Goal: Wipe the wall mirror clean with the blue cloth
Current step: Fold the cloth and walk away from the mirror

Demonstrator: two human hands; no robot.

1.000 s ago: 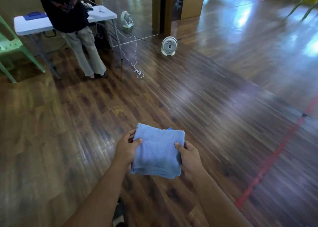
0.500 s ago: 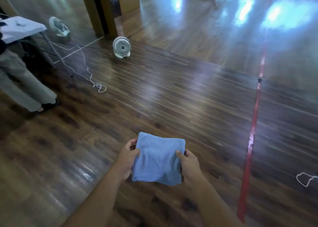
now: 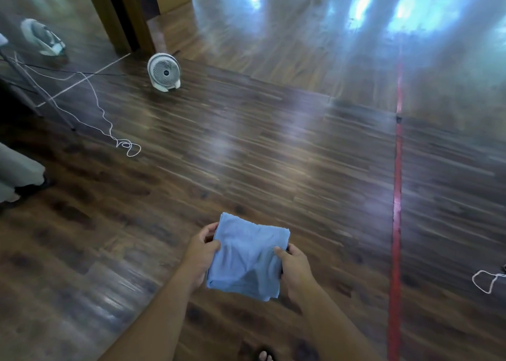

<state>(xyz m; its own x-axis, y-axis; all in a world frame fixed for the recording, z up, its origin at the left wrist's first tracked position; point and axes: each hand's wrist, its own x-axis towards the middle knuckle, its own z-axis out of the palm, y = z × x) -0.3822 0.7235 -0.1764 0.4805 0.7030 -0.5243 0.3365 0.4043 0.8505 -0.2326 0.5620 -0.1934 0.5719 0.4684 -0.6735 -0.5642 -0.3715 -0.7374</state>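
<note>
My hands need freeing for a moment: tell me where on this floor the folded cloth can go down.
Bare floor lies ahead of the blue cloth, between the white fan, the coiled cord and the red line. Crowded: the far left, with trailing cords; a cord loop lies right of the line.

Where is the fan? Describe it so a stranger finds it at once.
Start at the mirror on the left. On the wood floor near its right end, by the dark doorway, stands a small white round fan. Unlike its reflection in the glass, it shows its spiral front grille.
</note>
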